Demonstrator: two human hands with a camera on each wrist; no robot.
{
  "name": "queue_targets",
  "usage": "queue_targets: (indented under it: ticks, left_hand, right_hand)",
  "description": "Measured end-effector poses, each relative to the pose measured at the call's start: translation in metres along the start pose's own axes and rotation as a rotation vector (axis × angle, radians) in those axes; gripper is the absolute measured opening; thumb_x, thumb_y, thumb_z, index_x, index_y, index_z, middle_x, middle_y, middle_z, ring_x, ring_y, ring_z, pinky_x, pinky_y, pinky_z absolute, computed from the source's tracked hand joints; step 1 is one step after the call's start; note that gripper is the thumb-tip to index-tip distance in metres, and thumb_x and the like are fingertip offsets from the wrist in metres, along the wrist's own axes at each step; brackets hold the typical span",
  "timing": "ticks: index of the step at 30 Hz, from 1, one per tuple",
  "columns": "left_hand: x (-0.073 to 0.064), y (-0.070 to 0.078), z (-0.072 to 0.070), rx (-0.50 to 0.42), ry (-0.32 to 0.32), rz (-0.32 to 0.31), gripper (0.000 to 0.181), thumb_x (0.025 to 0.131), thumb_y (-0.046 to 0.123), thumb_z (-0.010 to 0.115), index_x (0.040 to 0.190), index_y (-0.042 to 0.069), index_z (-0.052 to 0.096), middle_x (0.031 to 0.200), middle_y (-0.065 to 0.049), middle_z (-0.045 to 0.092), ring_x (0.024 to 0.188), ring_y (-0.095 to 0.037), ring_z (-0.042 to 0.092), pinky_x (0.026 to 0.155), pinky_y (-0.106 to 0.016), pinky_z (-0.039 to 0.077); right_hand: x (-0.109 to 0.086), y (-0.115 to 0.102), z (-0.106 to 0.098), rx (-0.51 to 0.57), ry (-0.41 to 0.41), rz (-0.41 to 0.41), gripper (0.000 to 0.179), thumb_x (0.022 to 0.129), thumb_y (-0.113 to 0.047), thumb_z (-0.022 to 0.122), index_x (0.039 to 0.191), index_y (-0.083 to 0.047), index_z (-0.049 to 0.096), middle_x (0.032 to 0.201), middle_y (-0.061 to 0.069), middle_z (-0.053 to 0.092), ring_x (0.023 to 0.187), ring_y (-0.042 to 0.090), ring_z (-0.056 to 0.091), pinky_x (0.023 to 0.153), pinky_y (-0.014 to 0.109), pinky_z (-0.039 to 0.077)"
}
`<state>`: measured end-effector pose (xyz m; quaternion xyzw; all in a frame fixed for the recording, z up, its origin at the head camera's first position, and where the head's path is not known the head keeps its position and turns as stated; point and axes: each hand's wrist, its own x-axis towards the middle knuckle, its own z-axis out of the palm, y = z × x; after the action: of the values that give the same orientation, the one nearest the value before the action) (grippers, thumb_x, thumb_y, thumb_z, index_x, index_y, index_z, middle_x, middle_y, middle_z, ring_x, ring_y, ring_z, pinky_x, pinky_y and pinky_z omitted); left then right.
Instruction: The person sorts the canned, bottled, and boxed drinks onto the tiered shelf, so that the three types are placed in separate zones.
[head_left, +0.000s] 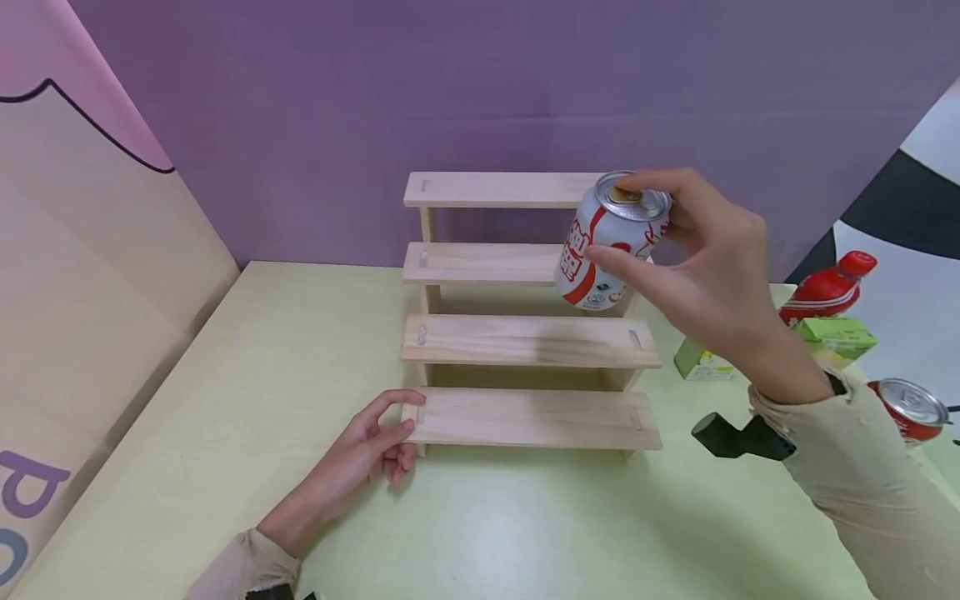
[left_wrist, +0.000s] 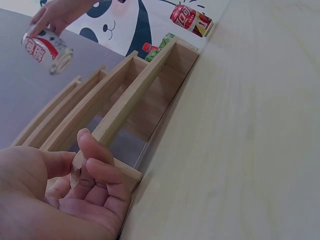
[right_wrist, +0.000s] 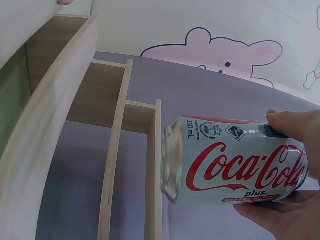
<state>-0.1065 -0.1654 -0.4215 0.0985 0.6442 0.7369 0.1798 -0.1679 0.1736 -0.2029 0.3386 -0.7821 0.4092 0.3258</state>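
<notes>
At the left end of the wooden rack [head_left: 528, 340], low down, the left hand [head_left: 375, 437] pinches the lowest plank between thumb and fingers, bracing the frame, I'd judge. Pale table [head_left: 315, 350] spreads out around that hand. Up and away to its right, look, the right hand [head_left: 712, 258] grips the white cola can [head_left: 609, 235], a finger over the lid, the thumb against the side! That can is up off the table, tilted, in front of the upper planks; whether its base touches one, I can't tell.

So the step in hand looks like bringing the can to the rack, and the next move seems to call for straightening it and easing its base onto a plank, with the left hand steadying.

What's in the way? Plank edges, for one: the base must clear them. And it's crowded around the right forearm: a red can [head_left: 911, 408] beside the sleeve, a small carton [head_left: 701, 364] by the wrist, a green carton [head_left: 836, 337] beyond, then a red bottle [head_left: 828, 287]. A low elbow could knock those. Past both hands, the purple wall [head_left: 487, 83] behind the rack looks tight for any overshoot.
</notes>
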Motion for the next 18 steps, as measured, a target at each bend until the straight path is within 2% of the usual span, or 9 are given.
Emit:
queue_targets:
  ticks: [10, 18]
  left_hand:
    - [-0.001, 0.000, 0.000, 0.005, 0.003, -0.003, 0.040, 0.104, 0.026, 0.054, 0.141, 0.017, 0.042, 0.071, -0.005, 0.057, 0.060, -0.016, 0.052, 0.055, -0.023, 0.044]
    - [0.000, 0.001, 0.000, 0.013, -0.001, 0.002, 0.040, 0.105, 0.027, 0.053, 0.142, 0.016, 0.041, 0.071, -0.005, 0.058, 0.060, -0.016, 0.052, 0.055, -0.023, 0.044]
  right_hand:
    - [0.024, -0.004, 0.020, 0.143, -0.013, 0.074, 0.055, 0.073, 0.009, 0.083, 0.124, 0.000, 0.064, 0.115, 0.008, 0.067, 0.088, 0.014, 0.068, 0.077, 0.019, 0.055]
    - [0.055, -0.017, 0.040, 0.171, -0.024, 0.057, 0.049, 0.078, 0.000, 0.082, 0.124, -0.001, 0.064, 0.117, 0.007, 0.067, 0.090, 0.014, 0.068, 0.084, 0.025, 0.056]
